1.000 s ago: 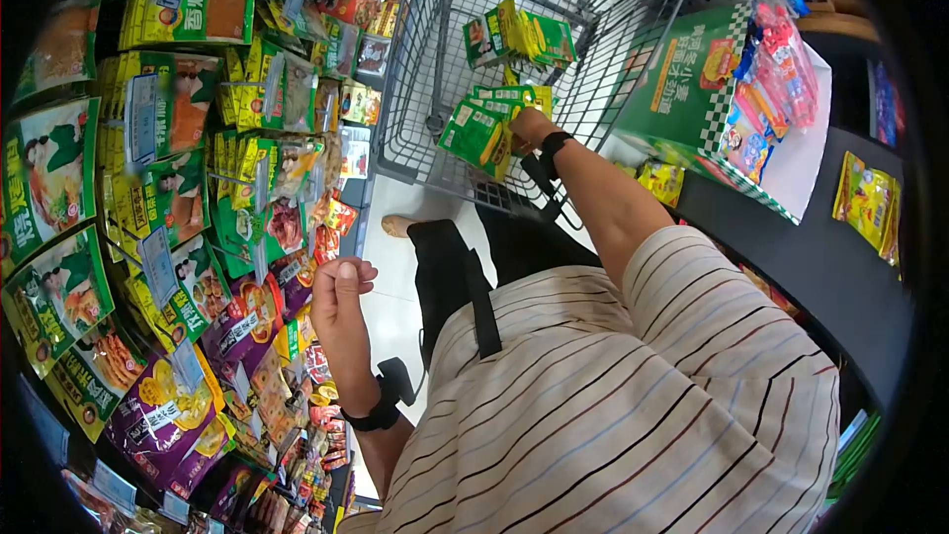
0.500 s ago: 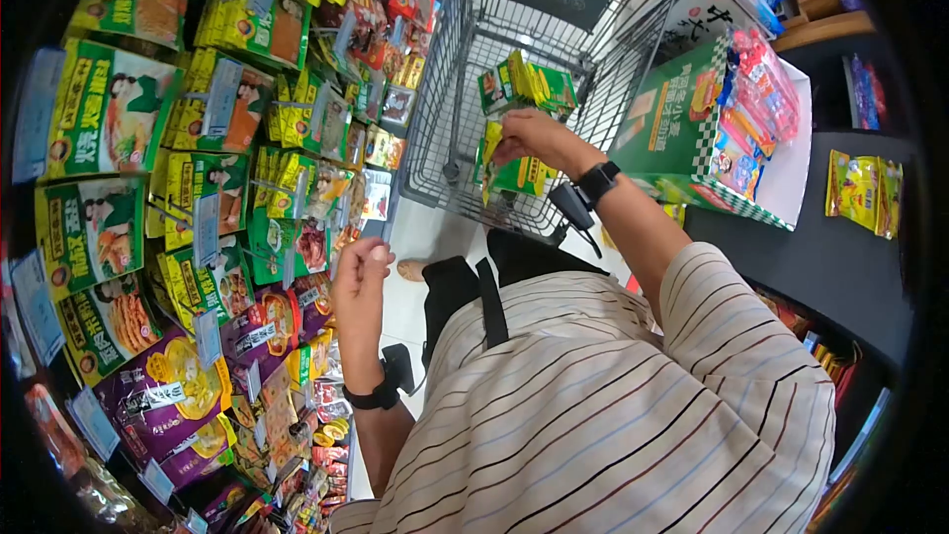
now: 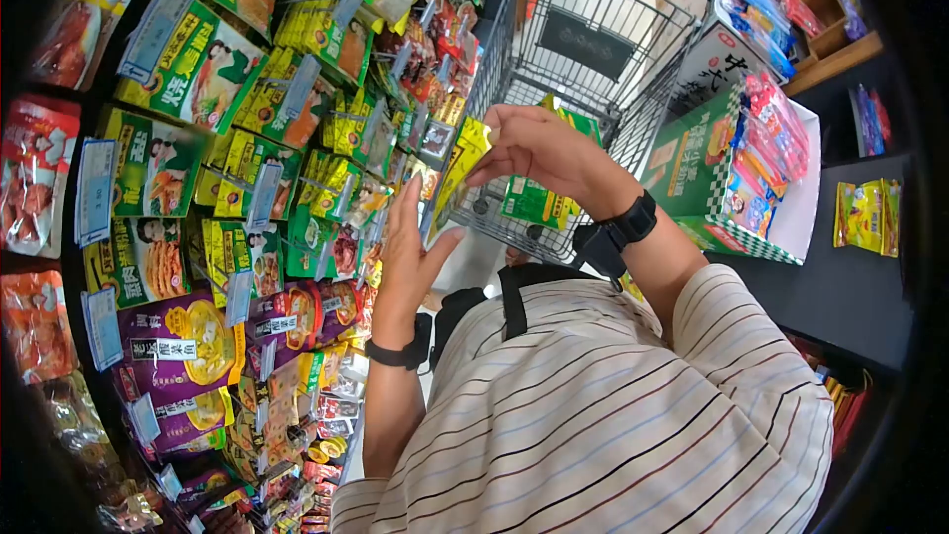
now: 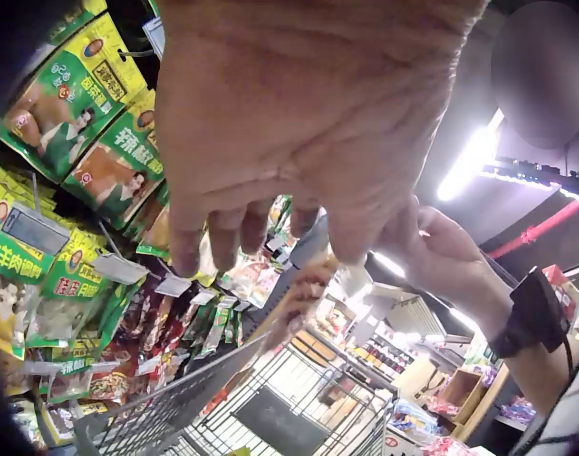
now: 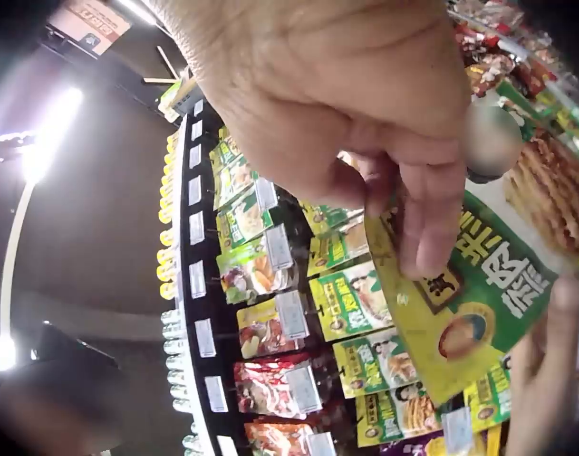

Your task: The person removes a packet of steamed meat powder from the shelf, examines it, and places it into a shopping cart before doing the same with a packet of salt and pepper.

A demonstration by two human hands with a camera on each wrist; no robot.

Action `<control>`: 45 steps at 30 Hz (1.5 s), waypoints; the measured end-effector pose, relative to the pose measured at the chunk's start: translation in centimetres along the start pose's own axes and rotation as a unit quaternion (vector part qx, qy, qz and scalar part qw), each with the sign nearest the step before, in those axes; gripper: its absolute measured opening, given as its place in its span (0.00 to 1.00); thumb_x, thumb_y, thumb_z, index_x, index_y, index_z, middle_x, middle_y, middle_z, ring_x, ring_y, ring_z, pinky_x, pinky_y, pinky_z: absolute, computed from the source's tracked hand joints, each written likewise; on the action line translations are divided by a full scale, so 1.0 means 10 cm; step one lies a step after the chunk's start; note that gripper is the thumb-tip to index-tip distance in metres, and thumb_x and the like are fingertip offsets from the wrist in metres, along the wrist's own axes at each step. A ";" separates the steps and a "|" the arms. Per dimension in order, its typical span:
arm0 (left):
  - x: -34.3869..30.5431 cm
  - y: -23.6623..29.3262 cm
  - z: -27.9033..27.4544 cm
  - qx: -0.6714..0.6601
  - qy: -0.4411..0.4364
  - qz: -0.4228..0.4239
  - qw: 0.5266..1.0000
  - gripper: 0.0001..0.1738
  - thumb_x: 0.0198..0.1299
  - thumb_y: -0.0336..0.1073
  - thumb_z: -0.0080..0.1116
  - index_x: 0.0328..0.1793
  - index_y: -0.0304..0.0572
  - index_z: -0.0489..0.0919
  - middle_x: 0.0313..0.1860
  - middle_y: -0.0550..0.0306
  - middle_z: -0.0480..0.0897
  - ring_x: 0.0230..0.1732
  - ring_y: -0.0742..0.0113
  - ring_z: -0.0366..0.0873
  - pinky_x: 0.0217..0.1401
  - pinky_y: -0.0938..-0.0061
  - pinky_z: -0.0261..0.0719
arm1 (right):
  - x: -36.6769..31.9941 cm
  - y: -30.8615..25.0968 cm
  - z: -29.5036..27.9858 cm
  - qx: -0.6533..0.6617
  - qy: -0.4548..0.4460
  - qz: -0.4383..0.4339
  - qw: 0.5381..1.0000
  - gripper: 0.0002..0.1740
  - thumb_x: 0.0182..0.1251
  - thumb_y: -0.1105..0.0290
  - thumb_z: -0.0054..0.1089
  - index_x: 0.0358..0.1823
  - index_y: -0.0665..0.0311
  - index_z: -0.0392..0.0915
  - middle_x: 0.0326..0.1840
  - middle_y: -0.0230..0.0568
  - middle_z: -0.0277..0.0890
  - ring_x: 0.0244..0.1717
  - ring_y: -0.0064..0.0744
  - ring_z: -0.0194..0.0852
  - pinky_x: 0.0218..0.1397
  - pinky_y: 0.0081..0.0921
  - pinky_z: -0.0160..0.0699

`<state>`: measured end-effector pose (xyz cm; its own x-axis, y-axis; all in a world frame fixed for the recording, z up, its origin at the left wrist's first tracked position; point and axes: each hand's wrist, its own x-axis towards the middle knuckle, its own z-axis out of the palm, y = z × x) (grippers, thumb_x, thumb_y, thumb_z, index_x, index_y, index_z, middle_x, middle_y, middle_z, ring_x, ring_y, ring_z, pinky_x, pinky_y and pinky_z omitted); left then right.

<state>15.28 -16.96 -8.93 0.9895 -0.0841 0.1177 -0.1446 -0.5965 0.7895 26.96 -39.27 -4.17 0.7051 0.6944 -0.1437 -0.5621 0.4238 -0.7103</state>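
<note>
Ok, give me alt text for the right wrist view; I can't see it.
The right hand pinches a green-and-yellow packet; the left hand shows at lower right, perhaps touching it. Behind them hang rows of packets with price tags, and a ceiling light glows at left.

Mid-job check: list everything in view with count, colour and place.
shopping cart: one, dark grey, upper centre
cart packets: at least two, green and yellow, in cart
hanging packets: many, mostly green and yellow, left
purple packets: several, purple, lower left
red packets: at least two, red, far left
price tags: many, pale blue, among hanging packets
display box: one, green and white, right of cart
boxed packets: several, pink and blue, in display box
ledge: one, dark, right
yellow packet: one, yellow, on ledge
held packet: one, green and yellow, centre
striped shirt: one, cream, lower centre
wrist devices: two, black, one per wrist
left grip: one, bare, beside held packet
right grip: one, bare, pinching held packet
</note>
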 end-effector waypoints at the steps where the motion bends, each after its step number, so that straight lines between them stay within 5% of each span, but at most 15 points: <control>1: 0.01 0.02 0.01 -0.013 0.007 0.018 1.000 0.43 0.60 0.35 0.69 0.78 0.31 0.61 0.75 0.37 0.66 0.75 0.43 0.64 0.77 0.59 0.61 | -0.01 0.00 0.06 0.001 -0.012 0.001 1.000 0.06 0.70 0.77 0.45 0.44 0.68 0.72 0.51 0.50 0.81 0.52 0.46 0.85 0.59 0.44 0.85; 2: 0.01 0.00 0.03 0.020 0.029 0.045 0.998 0.32 0.67 0.35 0.62 0.74 0.31 0.67 0.71 0.37 0.71 0.72 0.43 0.68 0.75 0.60 0.63 | 0.00 0.02 0.08 0.026 -0.020 -0.007 0.999 0.06 0.71 0.75 0.46 0.44 0.67 0.71 0.52 0.52 0.81 0.53 0.46 0.85 0.60 0.43 0.84; 4: -0.05 -0.09 0.06 -0.016 0.021 -0.054 0.998 0.27 0.70 0.37 0.58 0.70 0.30 0.72 0.67 0.35 0.75 0.70 0.42 0.70 0.74 0.61 0.64 | 0.00 0.02 0.13 0.017 -0.024 -0.007 1.000 0.05 0.72 0.74 0.47 0.44 0.67 0.71 0.52 0.52 0.81 0.54 0.46 0.85 0.60 0.43 0.84; 6: -0.12 -0.06 0.09 -0.072 0.072 -0.085 0.991 0.21 0.76 0.41 0.51 0.62 0.29 0.78 0.57 0.40 0.81 0.62 0.54 0.77 0.68 0.67 0.69 | 0.00 0.01 0.17 0.007 -0.021 -0.009 1.000 0.05 0.73 0.73 0.47 0.44 0.66 0.72 0.53 0.52 0.82 0.54 0.45 0.85 0.61 0.42 0.84; 9: -0.16 0.03 0.03 -0.173 0.104 -0.185 0.962 0.17 0.77 0.41 0.50 0.53 0.31 0.80 0.47 0.54 0.81 0.49 0.70 0.75 0.56 0.74 0.72 | 0.00 0.02 0.20 0.000 -0.017 -0.012 1.000 0.07 0.76 0.70 0.47 0.45 0.66 0.72 0.53 0.52 0.82 0.55 0.44 0.85 0.60 0.41 0.84; 10: -0.16 0.10 0.02 -0.188 0.147 -0.174 0.955 0.17 0.77 0.43 0.50 0.46 0.36 0.80 0.38 0.64 0.78 0.39 0.77 0.69 0.44 0.77 0.69 | 0.01 0.03 0.20 0.004 -0.020 -0.013 1.000 0.08 0.76 0.69 0.47 0.45 0.66 0.72 0.53 0.51 0.82 0.54 0.43 0.85 0.60 0.40 0.84; 16: -0.09 0.27 -0.20 -0.340 0.238 -0.189 0.890 0.15 0.76 0.44 0.51 0.53 0.39 0.79 0.36 0.67 0.77 0.38 0.79 0.70 0.41 0.78 0.69 | 0.03 -0.10 0.16 -0.134 0.055 -0.057 0.988 0.13 0.77 0.61 0.55 0.45 0.65 0.76 0.48 0.45 0.82 0.43 0.34 0.85 0.49 0.31 0.86; 19: -0.15 0.28 -0.35 -0.383 0.253 -0.226 0.859 0.14 0.75 0.43 0.52 0.54 0.41 0.78 0.38 0.67 0.75 0.36 0.81 0.68 0.39 0.82 0.63 | 0.05 -0.06 0.07 -0.220 0.053 -0.058 0.972 0.16 0.78 0.58 0.54 0.49 0.65 0.77 0.48 0.39 0.81 0.45 0.26 0.82 0.49 0.27 0.82; 23: -0.10 0.26 -0.43 -0.442 0.295 -0.170 0.830 0.10 0.73 0.45 0.56 0.42 0.49 0.78 0.21 0.78 0.62 0.19 0.88 0.51 0.20 0.83 0.43 | 0.03 0.08 0.26 -0.300 -0.013 -0.001 0.954 0.20 0.77 0.55 0.55 0.56 0.64 0.79 0.48 0.30 0.80 0.50 0.20 0.77 0.51 0.23 0.76; 25: -0.09 0.26 -0.46 -0.445 0.292 -0.157 0.832 0.11 0.74 0.45 0.56 0.43 0.49 0.79 0.21 0.78 0.63 0.19 0.88 0.51 0.20 0.83 0.44 | 0.03 0.15 0.33 -0.345 -0.024 0.018 0.938 0.21 0.75 0.53 0.59 0.55 0.64 0.80 0.45 0.27 0.79 0.47 0.17 0.75 0.46 0.19 0.73; 29: -0.08 0.33 -0.49 -0.446 0.289 -0.145 0.835 0.11 0.74 0.45 0.55 0.44 0.48 0.79 0.22 0.77 0.64 0.19 0.88 0.51 0.21 0.84 0.44 | 0.11 0.32 0.43 -0.232 -0.065 0.028 0.970 0.20 0.73 0.54 0.62 0.57 0.60 0.81 0.44 0.21 0.78 0.41 0.11 0.70 0.39 0.15 0.67; 36: -0.07 0.40 -0.52 -0.437 0.284 -0.150 0.840 0.16 0.75 0.46 0.54 0.54 0.41 0.78 0.29 0.73 0.71 0.24 0.85 0.57 0.24 0.83 0.52 | 0.17 0.42 0.39 -0.240 -0.043 0.031 0.969 0.19 0.72 0.59 0.63 0.58 0.62 0.80 0.45 0.23 0.81 0.44 0.11 0.74 0.44 0.15 0.72; 41: -0.14 0.38 -0.55 -0.321 0.333 -0.133 0.877 0.21 0.76 0.46 0.50 0.61 0.33 0.73 0.48 0.53 0.80 0.44 0.71 0.78 0.43 0.74 0.79 | 0.18 0.32 0.43 -0.234 0.003 0.012 0.972 0.19 0.73 0.63 0.62 0.58 0.65 0.79 0.51 0.27 0.80 0.52 0.15 0.74 0.56 0.19 0.73; 42: -0.17 0.45 -0.58 -0.313 0.328 -0.149 0.879 0.25 0.75 0.46 0.51 0.64 0.30 0.72 0.57 0.48 0.79 0.55 0.62 0.79 0.52 0.69 0.80 | 0.18 0.30 0.43 -0.236 0.005 0.000 0.972 0.19 0.73 0.63 0.61 0.59 0.66 0.79 0.51 0.26 0.80 0.51 0.15 0.74 0.56 0.19 0.73; 45: -0.22 0.50 -0.59 -0.264 0.327 -0.131 0.898 0.23 0.75 0.45 0.51 0.63 0.31 0.72 0.58 0.46 0.79 0.56 0.61 0.79 0.53 0.70 0.80 | 0.20 0.25 0.46 -0.240 0.010 -0.039 0.970 0.19 0.74 0.63 0.60 0.59 0.66 0.79 0.51 0.25 0.80 0.50 0.15 0.73 0.57 0.19 0.72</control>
<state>12.38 -15.06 -1.71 0.8009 0.5936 0.0785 -0.0592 -0.0519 0.9969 25.00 -34.13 -3.09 0.7483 0.6577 -0.0867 -0.2439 0.1512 -0.9579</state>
